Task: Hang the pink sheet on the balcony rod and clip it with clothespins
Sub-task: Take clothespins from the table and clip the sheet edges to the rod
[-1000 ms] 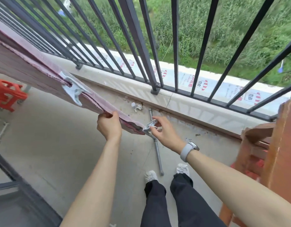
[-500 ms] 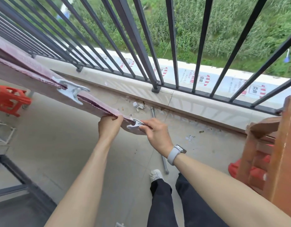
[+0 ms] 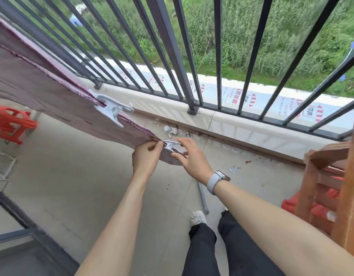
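The right hand (image 3: pixel 192 158) is now opening off the pin (image 3: pixel 170 145); left fingers (image 3: pixel 155 145) are still pinching the sheet (image 3: pixel 58 102); corner seems clipped

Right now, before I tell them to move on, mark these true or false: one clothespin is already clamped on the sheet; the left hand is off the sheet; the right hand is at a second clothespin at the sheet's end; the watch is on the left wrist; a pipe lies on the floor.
1. One clothespin is clamped on the pink sheet. True.
2. The left hand is off the sheet. False: it pinches the sheet's edge.
3. The right hand is at a second clothespin at the sheet's end. True.
4. The watch is on the left wrist. False: right wrist.
5. A pipe lies on the floor. True.
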### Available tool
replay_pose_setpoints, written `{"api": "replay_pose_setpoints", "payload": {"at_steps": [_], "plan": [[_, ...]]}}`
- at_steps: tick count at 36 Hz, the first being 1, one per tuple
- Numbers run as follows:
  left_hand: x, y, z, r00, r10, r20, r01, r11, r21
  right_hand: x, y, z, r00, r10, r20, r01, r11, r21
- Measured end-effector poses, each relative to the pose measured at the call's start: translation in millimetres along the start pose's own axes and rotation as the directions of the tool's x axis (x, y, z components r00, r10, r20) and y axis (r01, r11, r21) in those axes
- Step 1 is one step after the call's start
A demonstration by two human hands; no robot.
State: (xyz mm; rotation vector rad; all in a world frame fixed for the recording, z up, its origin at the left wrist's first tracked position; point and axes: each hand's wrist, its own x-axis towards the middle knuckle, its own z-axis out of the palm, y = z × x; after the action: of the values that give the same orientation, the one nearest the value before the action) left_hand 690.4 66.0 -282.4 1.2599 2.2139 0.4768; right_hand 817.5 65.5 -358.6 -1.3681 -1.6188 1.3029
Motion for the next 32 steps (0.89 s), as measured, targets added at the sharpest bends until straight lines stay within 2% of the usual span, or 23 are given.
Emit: {"api": "replay_pose_setpoints", "payload": {"at_steps": [4,7,10,13,17,19,21,24,27,30,32], "plan": [[-19,-22,8,0.997,0.064,-0.045,-0.068,0.993,-0.095,-22,4,-14,1.0,-0.014,-0.002,0.013,0.992,-0.129],[-40,-44,20,0.973,0.215,-0.085,-0.21,0.976,0.06,-51,13,-23,0.996,-0.004,-0.093,-0.018,0.972,-0.234],[-63,-56,41,0.932,0.36,0.049,-0.362,0.906,0.22,-89,27,-28,0.978,0.032,-0.207,-0.094,0.95,-0.298],[-84,-59,68,0.834,0.501,0.232,-0.55,0.792,0.265,-136,41,-34,0.93,0.068,-0.361,-0.206,0.91,-0.36],[-119,-36,112,0.644,0.636,0.425,-0.756,0.613,0.228,-211,56,-51,0.818,0.091,-0.567,-0.387,0.818,-0.426],[-144,-19,133,0.524,0.692,0.497,-0.842,0.507,0.183,-254,63,-62,0.751,0.12,-0.649,-0.501,0.745,-0.441],[-172,-4,153,0.407,0.716,0.567,-0.903,0.408,0.132,-298,68,-75,0.667,0.166,-0.727,-0.616,0.672,-0.411],[-216,13,183,0.223,0.712,0.666,-0.969,0.239,0.068,-359,76,-94,0.499,0.218,-0.838,-0.753,0.588,-0.295],[-259,20,211,0.072,0.67,0.739,-0.995,0.104,0.002,-413,87,-113,0.279,0.278,-0.919,-0.857,0.503,-0.108],[-295,20,233,-0.033,0.582,0.812,-0.998,0.027,-0.06,-455,102,-132,0.016,0.381,-0.925,-0.899,0.411,0.153],[-314,19,244,-0.057,0.532,0.845,-0.997,0.012,-0.075,-477,113,-143,-0.129,0.428,-0.894,-0.893,0.342,0.292]]}}
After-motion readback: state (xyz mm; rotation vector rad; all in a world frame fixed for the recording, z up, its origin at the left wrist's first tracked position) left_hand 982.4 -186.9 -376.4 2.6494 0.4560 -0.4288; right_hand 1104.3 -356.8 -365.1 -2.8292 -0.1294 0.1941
